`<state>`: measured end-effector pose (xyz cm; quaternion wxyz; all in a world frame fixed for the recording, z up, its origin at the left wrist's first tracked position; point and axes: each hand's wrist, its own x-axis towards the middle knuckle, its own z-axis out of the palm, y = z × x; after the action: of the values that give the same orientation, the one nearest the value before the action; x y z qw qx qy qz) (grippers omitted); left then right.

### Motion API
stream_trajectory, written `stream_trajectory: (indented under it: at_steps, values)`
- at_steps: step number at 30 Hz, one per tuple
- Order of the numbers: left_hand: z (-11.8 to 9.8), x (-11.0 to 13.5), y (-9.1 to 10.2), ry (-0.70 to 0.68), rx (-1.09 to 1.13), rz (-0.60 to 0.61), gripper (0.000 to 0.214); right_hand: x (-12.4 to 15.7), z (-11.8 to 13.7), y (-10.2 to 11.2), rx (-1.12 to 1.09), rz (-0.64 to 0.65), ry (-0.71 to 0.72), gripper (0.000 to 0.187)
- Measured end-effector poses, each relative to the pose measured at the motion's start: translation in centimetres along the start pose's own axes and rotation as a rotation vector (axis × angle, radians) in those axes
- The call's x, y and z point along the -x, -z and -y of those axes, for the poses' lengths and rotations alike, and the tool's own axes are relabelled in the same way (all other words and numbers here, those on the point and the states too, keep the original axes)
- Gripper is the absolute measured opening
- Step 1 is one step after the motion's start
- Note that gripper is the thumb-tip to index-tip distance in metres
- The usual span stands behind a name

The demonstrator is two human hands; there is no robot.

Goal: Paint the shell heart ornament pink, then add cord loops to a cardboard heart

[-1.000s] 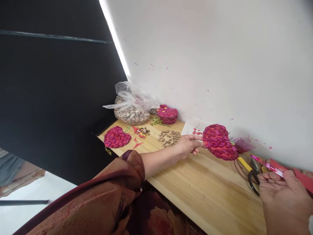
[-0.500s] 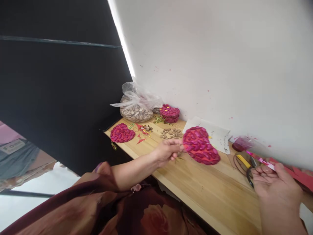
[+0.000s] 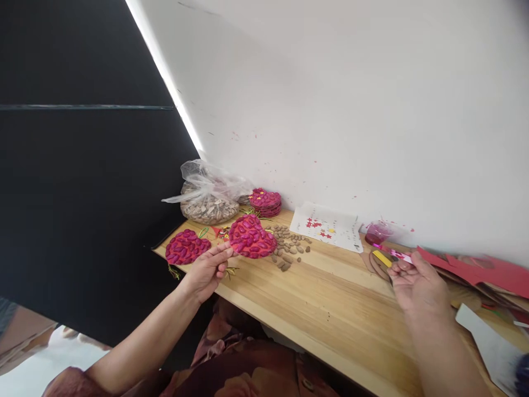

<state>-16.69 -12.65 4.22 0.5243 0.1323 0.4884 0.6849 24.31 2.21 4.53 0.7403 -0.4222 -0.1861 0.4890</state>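
Note:
My left hand (image 3: 210,270) pinches the lower left edge of a heart-shaped ornament (image 3: 252,238), which is red and covered with glossy magenta shell-like pieces. It is held above the table, partly in front of a spread of loose tan shells (image 3: 291,242). On the left, a second magenta heart (image 3: 188,247) lies near the table edge, a yellow-green tassel at its lower end. My right hand (image 3: 417,281) is closed around a slim paintbrush (image 3: 399,254), white and smeared with pink. Its tip is close to a clear cup (image 3: 378,232) with dark pink liquid.
A tied clear plastic bag of shells (image 3: 210,204) stands at the back left, beside a stack of magenta hearts (image 3: 265,202). White paper (image 3: 303,220) with red and yellow stars lies by the wall. Red card sheets (image 3: 483,270) lie right, a yellow-handled tool (image 3: 382,258) near my right hand.
My left hand has carried the heart leftward, from in front of the white paper to over the shells. My right hand, with the brush, is a little nearer the cup. The view has shifted.

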Motion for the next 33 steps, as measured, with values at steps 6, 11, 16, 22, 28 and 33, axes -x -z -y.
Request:
stream_trajectory:
  at_steps: [6, 11, 16, 22, 28, 33]
  values:
    - [-1.5, -3.3, -4.0, 0.013, -0.005, 0.037, 0.016, -0.1, -0.1, 0.1, -0.005, 0.017, 0.011, 0.023]
    - [-1.6, -7.7, -8.5, -0.01, 0.002, 0.05, 0.017, 0.1, -0.1, 0.0, 0.005, 0.034, 0.024, 0.029]
    - [-1.8, -11.8, -11.9, -0.022, -0.006, -0.004, 0.021, -0.2, -0.3, 0.3, 0.024, 0.048, 0.035, 0.035]
    - [-2.5, -14.9, -14.1, -0.029, -0.021, -0.042, 0.034, -0.4, -0.4, 0.5, 0.04, 0.067, 0.003, 0.04]
    - [-2.2, -16.3, -14.0, -0.041, -0.022, -0.081, 0.039, -0.2, -0.3, 0.2, 0.025, 0.053, 0.011, 0.036]
    - [-1.7, -17.3, -13.5, -0.053, -0.071, -0.101, 0.038, 0.0, -0.3, 0.3, 0.002, 0.065, 0.03, 0.029]
